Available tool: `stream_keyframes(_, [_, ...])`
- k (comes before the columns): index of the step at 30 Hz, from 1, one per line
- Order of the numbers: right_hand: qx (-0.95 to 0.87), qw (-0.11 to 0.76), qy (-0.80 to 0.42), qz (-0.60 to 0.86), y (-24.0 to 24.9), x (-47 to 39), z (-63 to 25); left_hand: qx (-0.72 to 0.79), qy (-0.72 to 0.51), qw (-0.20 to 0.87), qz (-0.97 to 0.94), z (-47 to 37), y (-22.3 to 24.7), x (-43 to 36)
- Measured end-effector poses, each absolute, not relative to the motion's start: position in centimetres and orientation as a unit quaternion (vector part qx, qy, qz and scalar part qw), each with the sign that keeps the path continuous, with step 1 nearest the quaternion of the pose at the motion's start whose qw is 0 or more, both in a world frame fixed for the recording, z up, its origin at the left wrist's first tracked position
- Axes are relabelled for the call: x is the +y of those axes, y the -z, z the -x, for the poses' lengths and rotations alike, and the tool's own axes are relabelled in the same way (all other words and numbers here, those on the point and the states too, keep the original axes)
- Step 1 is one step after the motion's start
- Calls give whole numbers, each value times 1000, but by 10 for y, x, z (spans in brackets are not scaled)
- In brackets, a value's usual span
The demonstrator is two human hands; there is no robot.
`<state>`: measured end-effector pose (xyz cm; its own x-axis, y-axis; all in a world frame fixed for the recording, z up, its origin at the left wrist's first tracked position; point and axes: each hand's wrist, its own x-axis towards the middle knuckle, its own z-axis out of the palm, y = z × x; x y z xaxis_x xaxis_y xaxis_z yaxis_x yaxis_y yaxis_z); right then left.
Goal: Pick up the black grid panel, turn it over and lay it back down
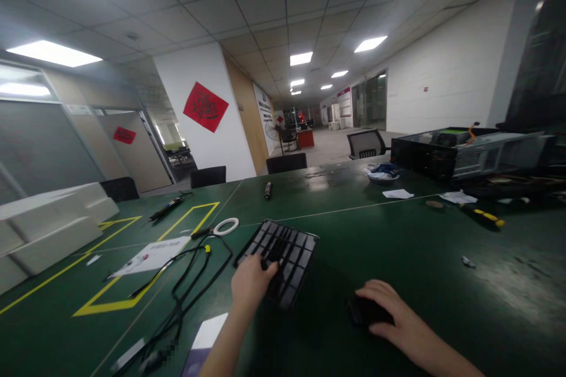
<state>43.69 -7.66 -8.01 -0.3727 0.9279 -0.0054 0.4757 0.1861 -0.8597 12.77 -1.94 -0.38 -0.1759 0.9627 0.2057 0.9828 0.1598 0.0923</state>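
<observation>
A black compartment tray (297, 256) with a grid of dividers lies tilted on the green table in front of me. My left hand (253, 278) is closed at its near left edge, thumb stretched over the cells; a dark part beside the thumb is hard to tell from the tray. To the right, my right hand (391, 309) curls over a flat black block-like object (370, 313) low over the table, thumb on the near side and fingers on the far side. Its exact kind does not show, and the palm hides part of it.
Black cables (179, 294), a white ring (226, 226) and a paper sheet (152, 256) lie left. White foam blocks (53, 221) stand far left. A dark cylinder (267, 190) lies ahead. At right are an open computer case (424, 156), a bowl (382, 175) and a yellow-black screwdriver (484, 216).
</observation>
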Motion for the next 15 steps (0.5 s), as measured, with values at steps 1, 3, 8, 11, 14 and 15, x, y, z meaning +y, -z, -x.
stream_keyframes(1, [-717,271,-415,490,82,-77,-438,-772,76,60,629,-117,5,-14])
stream_keyframes(3, [-712,261,-417,501,85,-78,-437,-780,46,65,621,-102,10,-6])
stream_keyframes(8, [-706,274,-420,501,74,-81,-429,-767,9,59,639,-95,19,5])
stream_keyframes(11, [-711,287,-386,512,52,-79,-442,-752,-9,55,656,-96,18,9])
stream_keyframes(14, [-698,300,-250,601,38,-71,-491,-741,-22,53,669,-94,17,11])
stream_keyframes(15, [-684,313,-190,632,38,-68,-515,-738,-25,52,673,-93,17,12])
